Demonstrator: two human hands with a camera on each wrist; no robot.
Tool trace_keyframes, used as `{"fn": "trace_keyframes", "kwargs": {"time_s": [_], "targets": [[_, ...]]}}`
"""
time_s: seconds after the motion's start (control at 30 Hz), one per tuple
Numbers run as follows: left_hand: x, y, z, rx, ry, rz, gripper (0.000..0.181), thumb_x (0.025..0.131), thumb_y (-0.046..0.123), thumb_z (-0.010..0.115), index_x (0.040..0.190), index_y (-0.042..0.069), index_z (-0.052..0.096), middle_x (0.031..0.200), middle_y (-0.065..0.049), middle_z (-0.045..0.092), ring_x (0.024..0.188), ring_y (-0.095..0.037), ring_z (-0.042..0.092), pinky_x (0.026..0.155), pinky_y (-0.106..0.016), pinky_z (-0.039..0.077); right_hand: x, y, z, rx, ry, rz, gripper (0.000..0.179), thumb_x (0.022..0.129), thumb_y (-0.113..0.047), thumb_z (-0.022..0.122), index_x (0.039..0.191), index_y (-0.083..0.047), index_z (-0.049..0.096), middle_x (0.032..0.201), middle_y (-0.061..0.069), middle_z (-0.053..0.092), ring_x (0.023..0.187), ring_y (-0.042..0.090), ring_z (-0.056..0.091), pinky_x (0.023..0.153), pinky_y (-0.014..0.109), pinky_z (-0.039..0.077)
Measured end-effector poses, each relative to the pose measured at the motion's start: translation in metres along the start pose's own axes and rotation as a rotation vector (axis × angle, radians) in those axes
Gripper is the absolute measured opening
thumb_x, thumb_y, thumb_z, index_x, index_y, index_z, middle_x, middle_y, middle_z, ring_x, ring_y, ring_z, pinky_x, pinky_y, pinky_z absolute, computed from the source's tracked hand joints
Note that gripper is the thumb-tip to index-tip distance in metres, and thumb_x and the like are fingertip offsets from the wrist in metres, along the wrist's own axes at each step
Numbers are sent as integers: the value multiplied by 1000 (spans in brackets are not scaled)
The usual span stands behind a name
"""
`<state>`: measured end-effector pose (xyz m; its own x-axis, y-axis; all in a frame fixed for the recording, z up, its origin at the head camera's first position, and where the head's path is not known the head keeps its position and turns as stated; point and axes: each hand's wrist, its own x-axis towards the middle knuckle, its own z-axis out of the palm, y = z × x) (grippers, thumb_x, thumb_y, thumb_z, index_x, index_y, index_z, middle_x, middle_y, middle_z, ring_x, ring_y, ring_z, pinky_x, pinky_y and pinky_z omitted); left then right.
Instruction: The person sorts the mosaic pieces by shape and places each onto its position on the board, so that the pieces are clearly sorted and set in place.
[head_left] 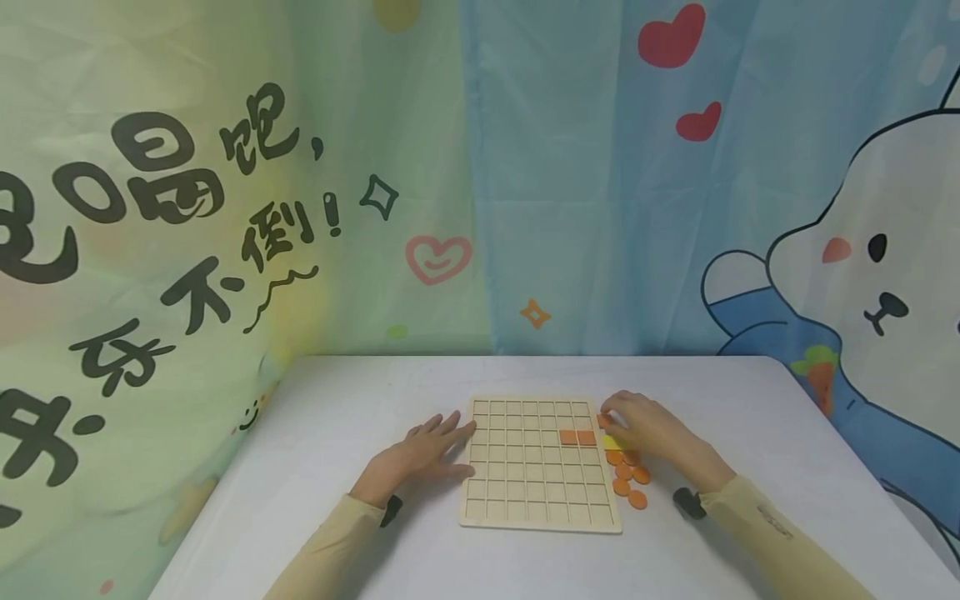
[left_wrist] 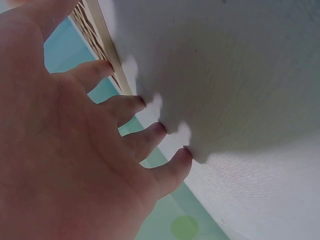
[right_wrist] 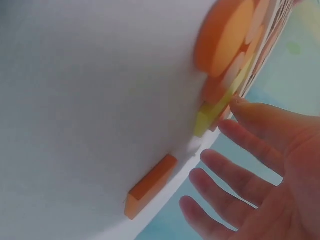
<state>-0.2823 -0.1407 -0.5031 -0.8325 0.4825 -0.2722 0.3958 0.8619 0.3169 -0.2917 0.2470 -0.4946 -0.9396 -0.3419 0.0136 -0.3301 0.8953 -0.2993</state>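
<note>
A pale wooden grid board lies on the white table, with two orange square tiles side by side in its cells. My left hand is spread at the board's left edge, fingertips right at the rim. At the opposite edge, my right hand reaches over loose pieces. Its thumb and index finger pinch a small orange piece, partly hidden by them. Close beside lies a yellow piece. The other right fingers are extended, with an orange block on the table near them.
Several round orange discs lie loose along the board's right side, nearest the right hand. A printed cloth backdrop hangs behind the far table edge. Dark wrist straps show below both hands.
</note>
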Motion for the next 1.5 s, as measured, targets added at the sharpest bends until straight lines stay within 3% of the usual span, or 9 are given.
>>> {"fn": "trace_keyframes", "kwargs": {"time_s": [0.43,0.83,1.27,1.5], "targets": [[-2,2,-2,4,12,15,79,95,63,55,160,26,29,168,-11,20,155,-41,17,123,-61,21,2,4,2,-12,-17,39,23,94,-21,71,114,-10,73,127,18,65,120,39,60,103,58,49],[-2,0,-2,14,12,38,78,95,62,56,160,26,29,168,-12,21,154,-41,19,121,-63,23,1,7,4,-38,7,21,23,94,-20,70,112,-4,71,122,19,66,112,37,63,99,56,52],[-1,-3,-1,5,13,45,79,95,63,55,160,26,29,168,-11,20,155,-41,18,122,-62,22,3,8,4,-59,4,43,25,96,-23,68,113,-5,70,125,21,65,115,39,62,100,58,51],[0,-3,0,11,12,39,79,95,64,54,160,27,28,168,-11,20,155,-40,18,122,-61,22,4,5,1,-72,9,23,24,95,-23,69,111,-6,70,121,18,67,108,35,63,98,55,53]]}}
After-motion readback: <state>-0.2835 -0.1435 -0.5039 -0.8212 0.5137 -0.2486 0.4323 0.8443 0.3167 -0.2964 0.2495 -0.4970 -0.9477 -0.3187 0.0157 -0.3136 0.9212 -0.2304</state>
